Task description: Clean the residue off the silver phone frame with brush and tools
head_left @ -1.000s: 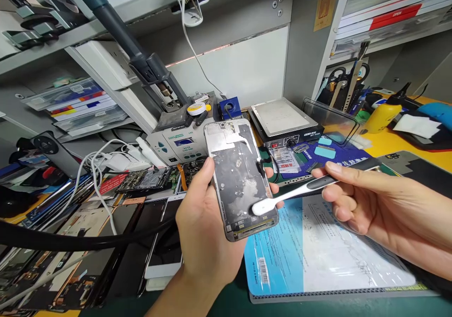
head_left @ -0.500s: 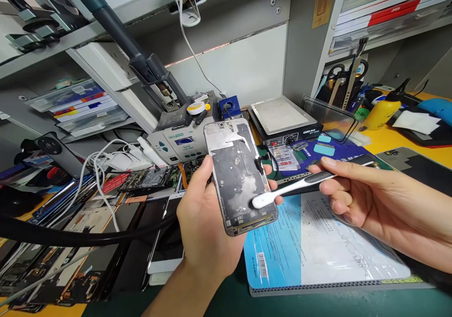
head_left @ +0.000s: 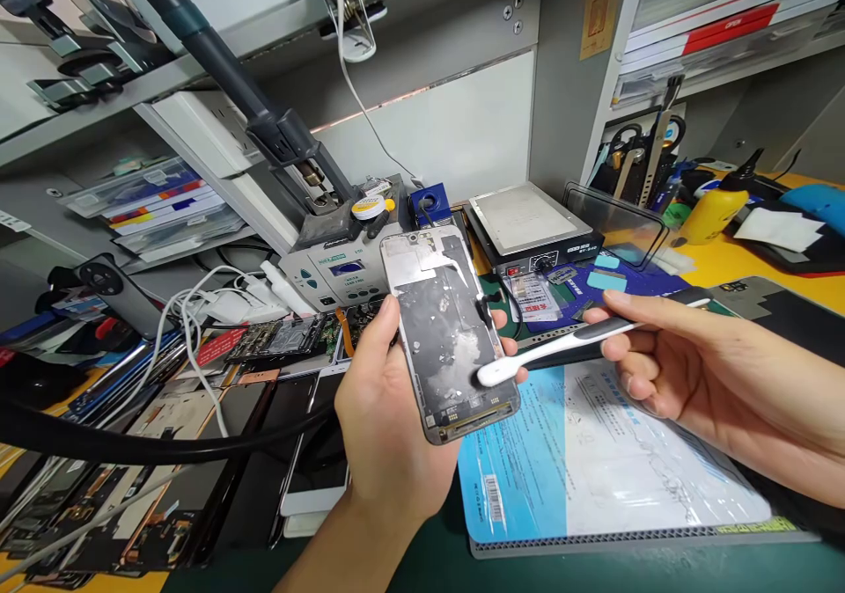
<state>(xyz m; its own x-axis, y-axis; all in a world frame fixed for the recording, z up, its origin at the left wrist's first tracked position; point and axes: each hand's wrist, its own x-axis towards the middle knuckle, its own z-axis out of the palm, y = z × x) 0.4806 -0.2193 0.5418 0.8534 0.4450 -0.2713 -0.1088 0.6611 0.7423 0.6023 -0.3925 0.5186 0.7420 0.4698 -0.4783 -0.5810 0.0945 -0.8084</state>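
Tilted in my left hand (head_left: pixel 389 417) is a phone screen assembly (head_left: pixel 442 329), its inner metal side facing me. My thumb presses its left edge and my fingertips show along the right edge. Pale smudges mark its dark lower half, and a small black flex cable sticks out at the right. My right hand (head_left: pixel 687 364) pinches a white toothbrush (head_left: pixel 547 349) with a black grip between thumb and fingers. The brush head lies over the lower right of the assembly, bristles downward and hidden; whether they touch cannot be made out.
Behind stand a grey soldering station (head_left: pixel 343 267) and a heating plate (head_left: pixel 532 219). A blue and white plastic-wrapped packet (head_left: pixel 607 461) lies at front right. Several phone screens (head_left: pixel 217 461) and a black cable (head_left: pixel 165 439) spread across the left. A yellow bottle (head_left: pixel 713 210) stands at right.
The toothbrush head has shifted slightly right and up over the assembly, together with my right hand. My left hand keeps its hold; the view has moved a little.
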